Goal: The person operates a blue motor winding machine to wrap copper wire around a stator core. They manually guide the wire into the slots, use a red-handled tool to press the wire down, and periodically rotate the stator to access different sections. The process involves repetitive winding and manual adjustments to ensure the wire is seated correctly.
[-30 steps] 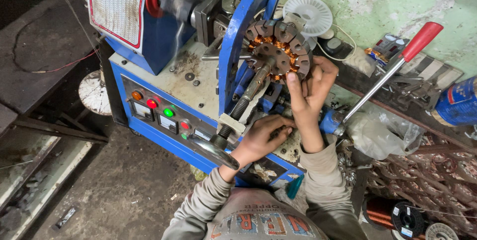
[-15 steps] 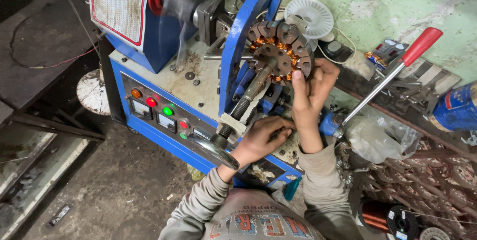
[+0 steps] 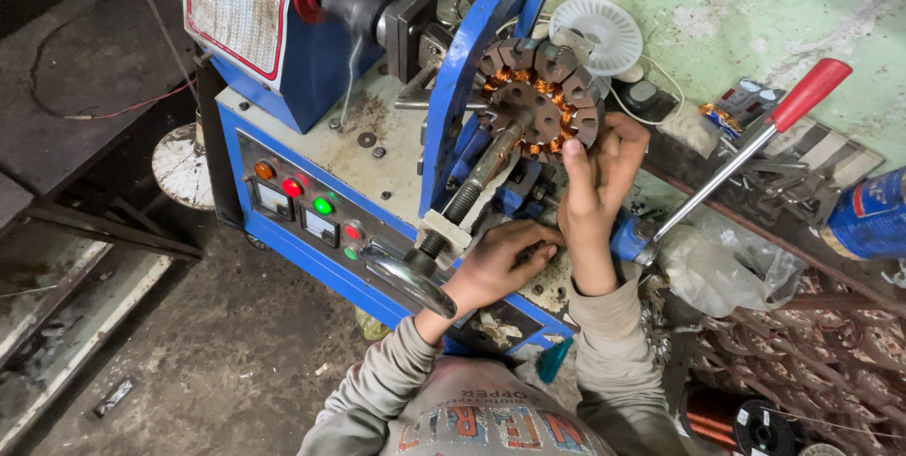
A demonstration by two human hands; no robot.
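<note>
A round stator (image 3: 538,97) with several copper-wound poles is mounted on the shaft of a blue winding machine (image 3: 311,182). My right hand (image 3: 599,173) is raised against the stator's right edge, fingers pinched at a winding there. Lower down, my left hand (image 3: 495,262) rests on the machine's front deck just right of a metal crank handle (image 3: 411,277), fingers curled around something small that I cannot make out. A threaded rod (image 3: 477,177) runs from the handle up to the stator.
The machine's panel carries red, green and orange lights (image 3: 302,192). A red-handled lever (image 3: 746,149) slants at the right. A white plastic spool (image 3: 596,33), a blue can (image 3: 873,215), a crumpled plastic bag (image 3: 722,262) and copper wire coils (image 3: 727,413) lie around.
The view has shifted slightly. Both hands stay in nearly the same places, the right at the stator's edge and the left by the crank handle.
</note>
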